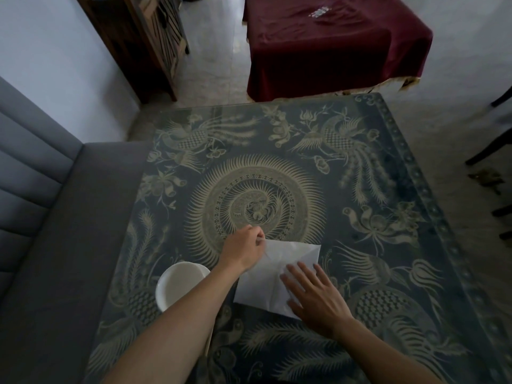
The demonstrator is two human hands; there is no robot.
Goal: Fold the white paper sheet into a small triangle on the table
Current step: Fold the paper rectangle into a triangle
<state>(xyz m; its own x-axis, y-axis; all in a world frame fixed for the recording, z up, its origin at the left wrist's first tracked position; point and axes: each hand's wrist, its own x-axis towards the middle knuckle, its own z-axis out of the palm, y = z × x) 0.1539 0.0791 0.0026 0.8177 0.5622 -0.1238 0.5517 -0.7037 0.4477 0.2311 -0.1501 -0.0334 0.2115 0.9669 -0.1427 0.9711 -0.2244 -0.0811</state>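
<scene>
The white paper sheet (266, 275) lies near the front middle of the patterned table (388, 245), partly folded, with a slanted crease running across it. My left hand (243, 248) pinches the sheet's far left corner between its fingertips and holds that corner slightly raised. My right hand (313, 297) lies flat, fingers spread, pressing down on the sheet's right part and covering its near right corner.
A white bowl (180, 284) stands just left of the paper, partly under my left forearm. A grey sofa (41, 231) runs along the table's left side. Beyond the far edge is a table under a dark red cloth (332, 51). Dark chair legs (487, 151) stand at the right.
</scene>
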